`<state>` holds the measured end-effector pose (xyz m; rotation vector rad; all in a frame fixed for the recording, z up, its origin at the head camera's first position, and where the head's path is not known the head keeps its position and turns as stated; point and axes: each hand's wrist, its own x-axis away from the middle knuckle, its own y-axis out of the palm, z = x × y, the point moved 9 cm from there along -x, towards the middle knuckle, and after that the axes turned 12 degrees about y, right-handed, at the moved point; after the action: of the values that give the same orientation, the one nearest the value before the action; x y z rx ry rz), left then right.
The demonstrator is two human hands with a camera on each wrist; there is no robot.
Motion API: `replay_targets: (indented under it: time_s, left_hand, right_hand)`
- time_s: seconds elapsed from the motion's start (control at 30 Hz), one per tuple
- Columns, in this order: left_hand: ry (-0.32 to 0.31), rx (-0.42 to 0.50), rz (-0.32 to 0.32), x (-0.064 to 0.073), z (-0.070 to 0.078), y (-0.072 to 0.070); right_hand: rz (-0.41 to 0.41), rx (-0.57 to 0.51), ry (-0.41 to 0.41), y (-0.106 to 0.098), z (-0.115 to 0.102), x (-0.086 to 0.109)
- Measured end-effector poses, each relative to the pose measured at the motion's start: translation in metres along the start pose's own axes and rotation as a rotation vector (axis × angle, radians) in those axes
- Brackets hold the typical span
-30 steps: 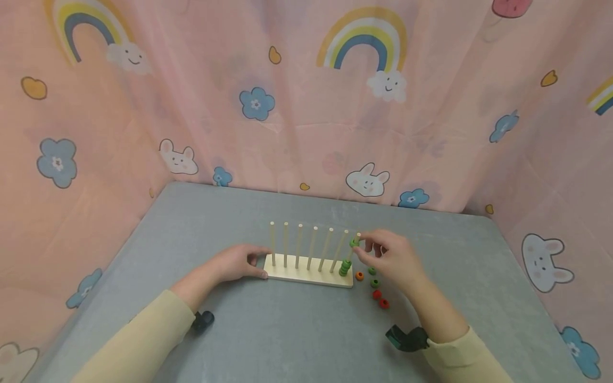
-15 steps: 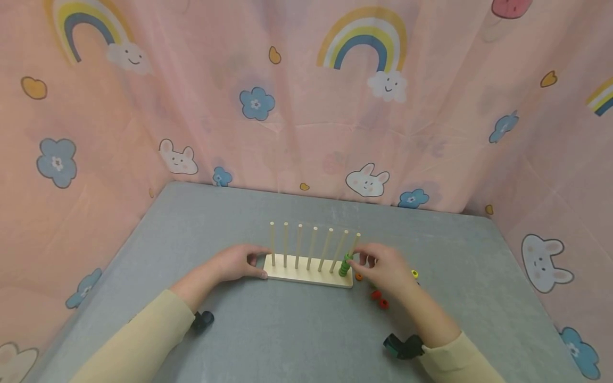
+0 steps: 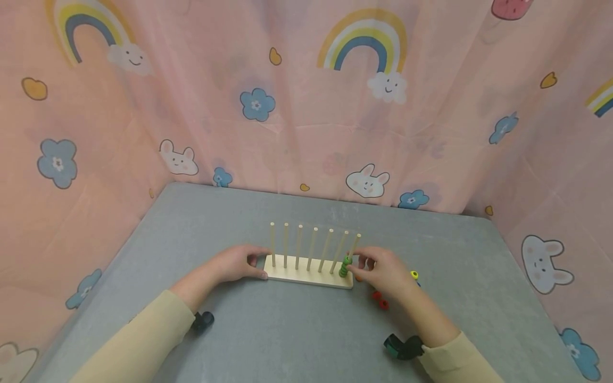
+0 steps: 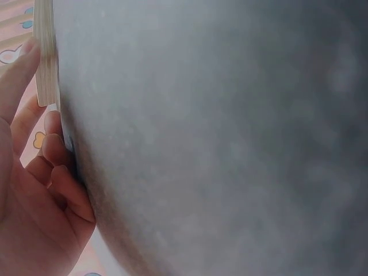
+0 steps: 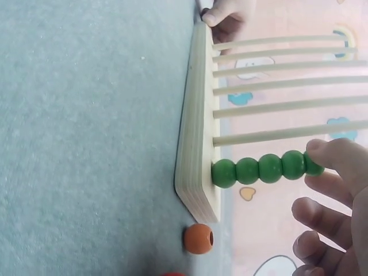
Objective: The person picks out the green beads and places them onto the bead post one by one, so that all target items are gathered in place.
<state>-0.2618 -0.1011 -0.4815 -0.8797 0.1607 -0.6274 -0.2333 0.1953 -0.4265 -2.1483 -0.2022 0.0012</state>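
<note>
A pale wooden peg board (image 3: pixel 306 276) with a row of upright pegs lies on the grey table. My left hand (image 3: pixel 234 263) grips its left end between thumb and fingers; the left wrist view catches the thumb against the wood edge (image 4: pixel 45 75). On the rightmost peg several round green beads (image 5: pixel 247 171) are stacked, touching one another. At the top of that stack, my right hand (image 3: pixel 387 270) pinches the uppermost green bead (image 5: pixel 314 165) between thumb and index finger, its other fingers loosely bent. The remaining pegs carry no beads.
An orange bead (image 5: pixel 198 238) lies close to the board's right end. Two red beads (image 3: pixel 383 305) are nearer the front, and a yellow bead (image 3: pixel 414 275) lies beyond the right wrist, partly beside a blue bit. A pink patterned curtain (image 3: pixel 306 133) surrounds the table.
My right hand has come down along the rightmost peg, bringing a green bead from near its tip onto the stack. The left hand has stayed in place on the board.
</note>
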Motion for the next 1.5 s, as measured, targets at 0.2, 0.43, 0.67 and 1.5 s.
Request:
replay_targets:
  time_s: [0.2, 0.43, 0.67, 1.5]
  left_hand:
    - [0.002, -0.002, 0.007, 0.0, 0.0, -0.001]
    - [0.012, -0.009, 0.006, 0.0, 0.001, -0.002]
    - [-0.001, -0.001, 0.008, 0.001, 0.001, -0.002]
    - [0.002, -0.007, 0.001, 0.001, 0.0, -0.001]
  right_hand:
    - [-0.018, -0.003, 0.003, -0.004, 0.005, -0.002]
    - [0.0, 0.012, -0.016, -0.015, 0.012, -0.003]
    - [-0.004, 0.051, 0.001, -0.024, 0.034, 0.002]
    - [-0.067, 0.254, 0.113, -0.02, 0.082, 0.009]
